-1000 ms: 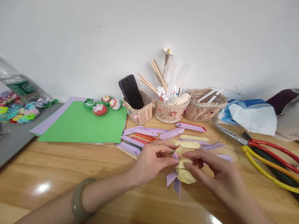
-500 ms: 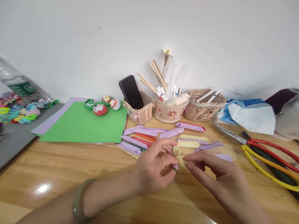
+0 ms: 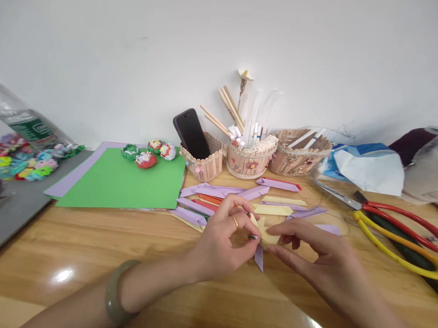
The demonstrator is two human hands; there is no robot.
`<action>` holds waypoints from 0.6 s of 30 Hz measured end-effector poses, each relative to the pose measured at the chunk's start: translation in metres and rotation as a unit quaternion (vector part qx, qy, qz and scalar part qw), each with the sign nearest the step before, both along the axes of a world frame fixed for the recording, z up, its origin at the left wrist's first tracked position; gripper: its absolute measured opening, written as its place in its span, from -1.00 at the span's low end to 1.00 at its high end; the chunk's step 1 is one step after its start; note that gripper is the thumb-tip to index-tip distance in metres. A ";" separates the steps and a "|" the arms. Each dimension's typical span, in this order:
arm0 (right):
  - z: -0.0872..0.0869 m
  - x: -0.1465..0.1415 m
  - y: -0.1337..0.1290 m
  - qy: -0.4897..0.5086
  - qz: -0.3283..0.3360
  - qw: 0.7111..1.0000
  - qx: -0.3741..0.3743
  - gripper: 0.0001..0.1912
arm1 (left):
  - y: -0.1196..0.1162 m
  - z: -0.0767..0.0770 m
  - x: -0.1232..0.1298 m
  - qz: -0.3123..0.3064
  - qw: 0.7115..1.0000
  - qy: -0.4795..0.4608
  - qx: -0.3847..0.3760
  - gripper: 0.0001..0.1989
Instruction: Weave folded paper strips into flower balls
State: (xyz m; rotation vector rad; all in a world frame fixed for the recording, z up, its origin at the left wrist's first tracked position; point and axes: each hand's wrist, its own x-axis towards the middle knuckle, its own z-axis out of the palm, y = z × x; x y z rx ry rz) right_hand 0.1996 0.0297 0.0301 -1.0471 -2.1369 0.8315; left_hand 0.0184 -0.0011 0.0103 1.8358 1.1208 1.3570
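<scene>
Between my two hands is a folded paper piece (image 3: 270, 231) of pale yellow, with a purple pointed strip (image 3: 258, 258) hanging below it. My left hand (image 3: 226, 236), wearing a gold ring, pinches it from the left, fingers curled around it. Small dark green and red bits show at the fingertips. From the right, my right hand (image 3: 312, 246) pinches the yellow part between thumb and forefinger. Behind the hands lie several folded paper strips in purple, yellow (image 3: 272, 210) and red-orange. Part of the held paper is hidden by the fingers.
Green paper sheets (image 3: 124, 188) with several small folded flowers (image 3: 145, 160) lie at the left. Decorated stick baskets (image 3: 250, 165), one holding a phone (image 3: 193, 132), line the wall. Large scissors (image 3: 400, 239) with red and yellow handles rest at the right. A laptop-like grey slab (image 3: 11, 215) borders the left.
The yellow paper shows broader between my hands, and the purple strip hangs lower in view. My left hand has turned slightly; my right hand still pinches at the same place.
</scene>
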 end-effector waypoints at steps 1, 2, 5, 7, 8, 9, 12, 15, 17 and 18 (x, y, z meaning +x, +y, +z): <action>0.000 0.000 0.000 -0.003 0.001 1.000 0.000 -0.87 | 0.000 0.000 0.000 0.000 1.000 0.001 -0.004 -0.92; 0.000 0.001 0.000 -0.005 0.003 1.000 -0.003 -0.87 | 0.000 0.001 -0.001 -0.003 1.000 0.000 -0.007 -0.94; 0.002 0.002 0.000 -0.002 0.004 1.000 -0.013 -0.87 | 0.003 0.001 -0.001 -0.029 0.999 -0.027 -0.030 -0.97; 0.002 0.003 0.001 0.002 0.000 1.000 -0.020 -0.86 | 0.005 -0.001 -0.002 -0.049 0.995 -0.060 -0.064 -0.97; 0.002 0.003 0.002 0.003 -0.001 1.000 -0.025 -0.86 | 0.006 -0.002 -0.002 -0.056 0.992 -0.076 -0.084 -0.97; 0.002 0.003 0.002 0.002 -0.003 0.999 -0.032 -0.85 | 0.006 -0.003 -0.002 -0.060 0.989 -0.090 -0.102 -0.97; 0.003 0.003 0.004 0.002 -0.010 0.998 -0.055 -0.82 | 0.008 -0.005 -0.003 -0.072 0.982 -0.118 -0.127 -0.98; 0.005 0.002 0.006 0.000 -0.014 0.997 -0.073 -0.79 | 0.009 -0.005 -0.003 -0.076 0.981 -0.129 -0.127 -0.96; 0.006 0.002 0.006 -0.002 -0.016 0.997 -0.080 -0.78 | 0.009 -0.005 -0.004 -0.077 0.980 -0.132 -0.129 -0.95; 0.007 0.003 0.006 -0.002 -0.016 0.996 -0.082 -0.78 | 0.010 -0.005 -0.004 -0.077 0.980 -0.133 -0.130 -0.95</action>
